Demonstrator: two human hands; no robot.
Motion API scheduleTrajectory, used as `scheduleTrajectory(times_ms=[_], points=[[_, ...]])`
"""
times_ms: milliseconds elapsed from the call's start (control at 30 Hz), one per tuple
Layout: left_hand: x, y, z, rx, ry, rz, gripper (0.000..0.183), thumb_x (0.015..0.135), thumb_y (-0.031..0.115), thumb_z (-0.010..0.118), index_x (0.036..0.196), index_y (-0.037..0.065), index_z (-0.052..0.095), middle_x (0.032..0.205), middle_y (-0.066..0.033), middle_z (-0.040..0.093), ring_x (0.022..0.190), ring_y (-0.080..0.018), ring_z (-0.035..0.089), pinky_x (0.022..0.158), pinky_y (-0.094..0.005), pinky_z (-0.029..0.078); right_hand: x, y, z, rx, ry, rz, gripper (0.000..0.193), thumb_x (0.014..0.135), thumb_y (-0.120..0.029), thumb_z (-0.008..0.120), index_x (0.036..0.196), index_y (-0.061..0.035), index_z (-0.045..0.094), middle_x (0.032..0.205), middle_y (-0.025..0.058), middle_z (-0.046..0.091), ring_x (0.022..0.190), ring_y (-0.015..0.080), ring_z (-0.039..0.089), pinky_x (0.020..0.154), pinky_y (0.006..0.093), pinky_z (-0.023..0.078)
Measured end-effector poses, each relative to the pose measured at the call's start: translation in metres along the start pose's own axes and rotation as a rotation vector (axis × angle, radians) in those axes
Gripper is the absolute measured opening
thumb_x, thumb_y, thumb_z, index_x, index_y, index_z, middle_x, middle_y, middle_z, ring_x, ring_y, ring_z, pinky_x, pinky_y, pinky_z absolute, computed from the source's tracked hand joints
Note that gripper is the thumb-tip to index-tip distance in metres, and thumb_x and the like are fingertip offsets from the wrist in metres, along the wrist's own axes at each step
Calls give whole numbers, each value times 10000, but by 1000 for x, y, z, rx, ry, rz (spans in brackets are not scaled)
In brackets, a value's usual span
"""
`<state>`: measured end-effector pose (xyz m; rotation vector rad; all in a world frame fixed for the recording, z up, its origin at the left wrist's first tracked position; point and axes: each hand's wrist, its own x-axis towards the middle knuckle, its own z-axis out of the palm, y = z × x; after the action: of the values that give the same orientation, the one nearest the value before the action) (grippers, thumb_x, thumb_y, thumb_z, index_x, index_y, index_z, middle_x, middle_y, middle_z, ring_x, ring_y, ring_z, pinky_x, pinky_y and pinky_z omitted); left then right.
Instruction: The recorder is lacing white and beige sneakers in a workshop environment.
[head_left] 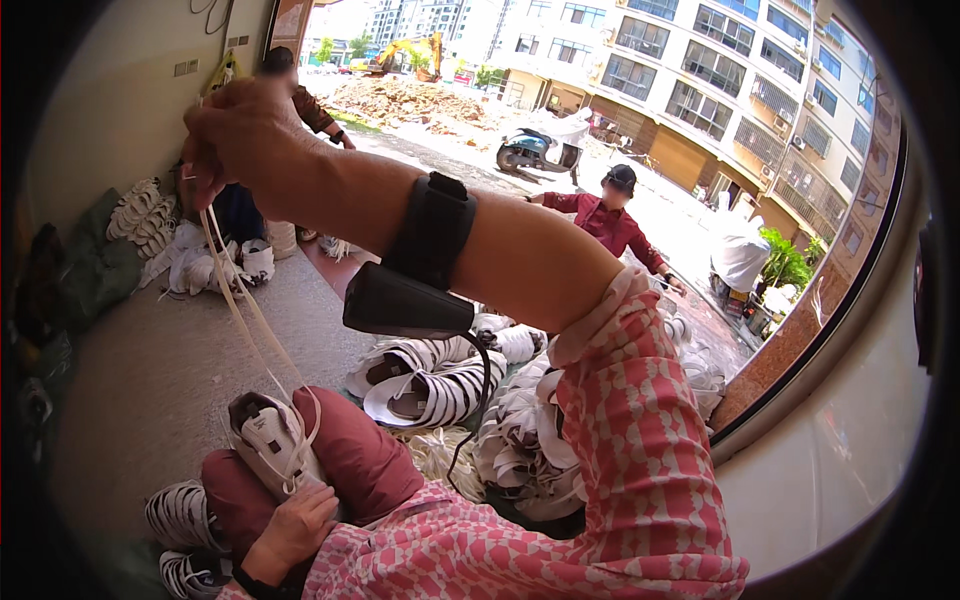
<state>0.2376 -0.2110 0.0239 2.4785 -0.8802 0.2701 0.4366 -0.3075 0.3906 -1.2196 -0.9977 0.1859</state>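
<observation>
Raised high at the upper left, my right hand pinches the pale shoelace. The lace strands run taut from its fingers down to a light beige sneaker. That sneaker rests across my lap in dark red trousers, toe toward me. My left hand is closed on the toe end of the sneaker, and some lace lies loosely over the shoe's front. A black box with a cable is strapped to my right forearm.
White-striped sneakers lie on the floor ahead, beside a heap of shoes and loose laces. More stacked shoes stand by my left leg. Two people sit beyond, one in a red shirt. A scooter is parked outside.
</observation>
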Motion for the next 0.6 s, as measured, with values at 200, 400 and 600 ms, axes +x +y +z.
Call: scheduleTrajectory(times_ms=[200,400,600], points=[[5,-14,2,-18,-26,-2,273,763,65,666,1028,6,638,1145,-150,639,1109,-330,602,1002,-415,464,48,-103,-3,71,107,-496,179,984,-124,511,897,28,551,700,70,550,479,133,500,473,334,571],[5,-25,9,-72,8,31,274,744,55,665,1016,27,652,1124,-126,651,1097,-295,613,999,-391,476,50,-127,-52,-100,346,-489,111,947,-58,531,881,22,568,709,64,555,500,138,493,489,327,529],[-13,-23,15,-108,20,-60,289,739,46,687,1026,30,657,1137,-117,651,1129,-281,597,1023,-362,459,43,-113,-45,-93,355,-418,142,969,-90,531,903,25,581,701,41,536,525,125,478,559,327,513]])
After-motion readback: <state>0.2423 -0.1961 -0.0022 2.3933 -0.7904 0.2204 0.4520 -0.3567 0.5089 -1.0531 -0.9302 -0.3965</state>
